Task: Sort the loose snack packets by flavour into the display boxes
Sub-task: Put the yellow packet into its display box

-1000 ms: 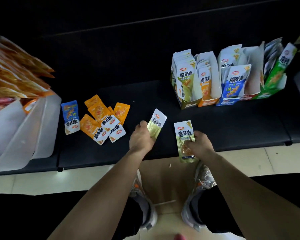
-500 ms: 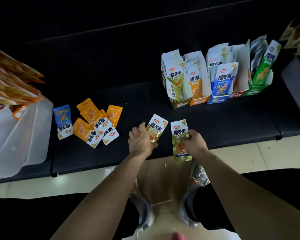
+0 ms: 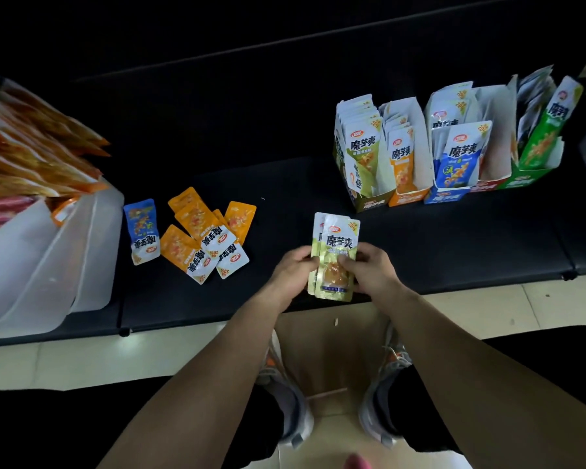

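The left hand [image 3: 290, 270] and right hand [image 3: 372, 269] pinch two green packets [image 3: 335, 245] from either side, one stacked over the other, above the front of the black worktop [image 3: 454, 245]. Loose orange packets [image 3: 200, 231] and a blue packet [image 3: 142, 230] lie to the left. The display boxes [image 3: 447, 197] stand at the back right.

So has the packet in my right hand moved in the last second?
Yes. The green packet in the right hand has shifted left, away from the olive display box, and now overlaps the second packet held by the left hand.
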The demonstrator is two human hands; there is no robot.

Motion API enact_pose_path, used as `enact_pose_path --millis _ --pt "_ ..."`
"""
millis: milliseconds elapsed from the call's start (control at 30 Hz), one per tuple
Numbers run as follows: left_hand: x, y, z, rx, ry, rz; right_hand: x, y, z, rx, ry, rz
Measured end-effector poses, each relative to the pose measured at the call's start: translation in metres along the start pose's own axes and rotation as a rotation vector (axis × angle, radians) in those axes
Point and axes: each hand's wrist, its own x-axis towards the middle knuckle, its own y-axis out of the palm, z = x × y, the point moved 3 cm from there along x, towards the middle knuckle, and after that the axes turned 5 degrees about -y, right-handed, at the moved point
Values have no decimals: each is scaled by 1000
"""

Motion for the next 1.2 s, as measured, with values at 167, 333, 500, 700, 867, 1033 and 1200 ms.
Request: enact_pose_path --millis 167,333,500,700,867,1033,1200 --pt "-5 -19 1 190 -37 -81 3 11 2 -114 12 57" --pt "-7 -106 18 746 71 -716 -2 34 4 -352 -11 155" --pt "-14 -130 52 1045 50 -652 -5 57 7 -405 -39 183" --pt "-24 -151 63 937 -83 -737 -5 59 11 -435 -36 172" --pt "-23 -94 10 786 249 -624 -7 42 24 -329 -63 146" --pt "-18 -15 -41 126 158 -22 -10 -2 52 -127 -173 34" --pt "-8 13 -67 104 198 31 -7 -34 64 -120 -262 53"
